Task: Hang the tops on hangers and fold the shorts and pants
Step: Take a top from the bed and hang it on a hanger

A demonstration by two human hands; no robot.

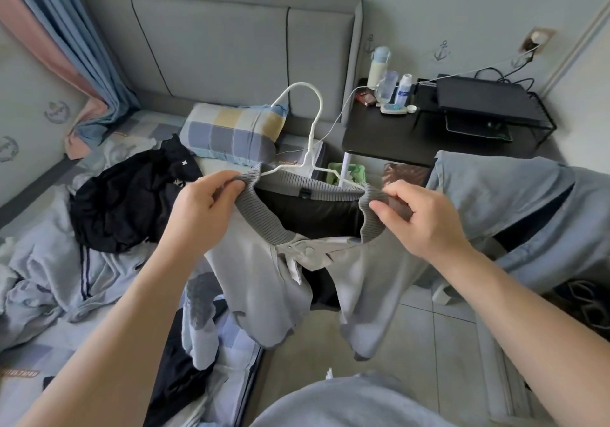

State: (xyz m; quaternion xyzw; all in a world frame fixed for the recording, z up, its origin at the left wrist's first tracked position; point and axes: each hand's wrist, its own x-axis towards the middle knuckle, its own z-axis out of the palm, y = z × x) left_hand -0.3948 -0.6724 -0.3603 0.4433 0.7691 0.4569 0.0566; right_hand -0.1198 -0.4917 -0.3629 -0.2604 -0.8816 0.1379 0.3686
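- Slippage is the chief risk. The left hand (204,205) and right hand (425,218), set apart, each pinch one end of the ribbed collar (330,192) of a grey top (264,278). The top hangs in mid-air over the edge of the bed (39,294) and the floor (429,327).
- A white hanger (310,152) rises from the neck opening, and only the cloth seems to carry it. A loosened pinch could let it tip out.
- An arm that misses its shoulder would likely leave the top lopsided or drop it to the floor.
- A hard pull could stretch the collar.
- Both hanger tips are buried in the fabric, so their seating cannot be judged.
- Sleeves and body of the top are hard to tell apart.
- A black pile (125,202) on the bed is too crumpled to name as tops or pants.
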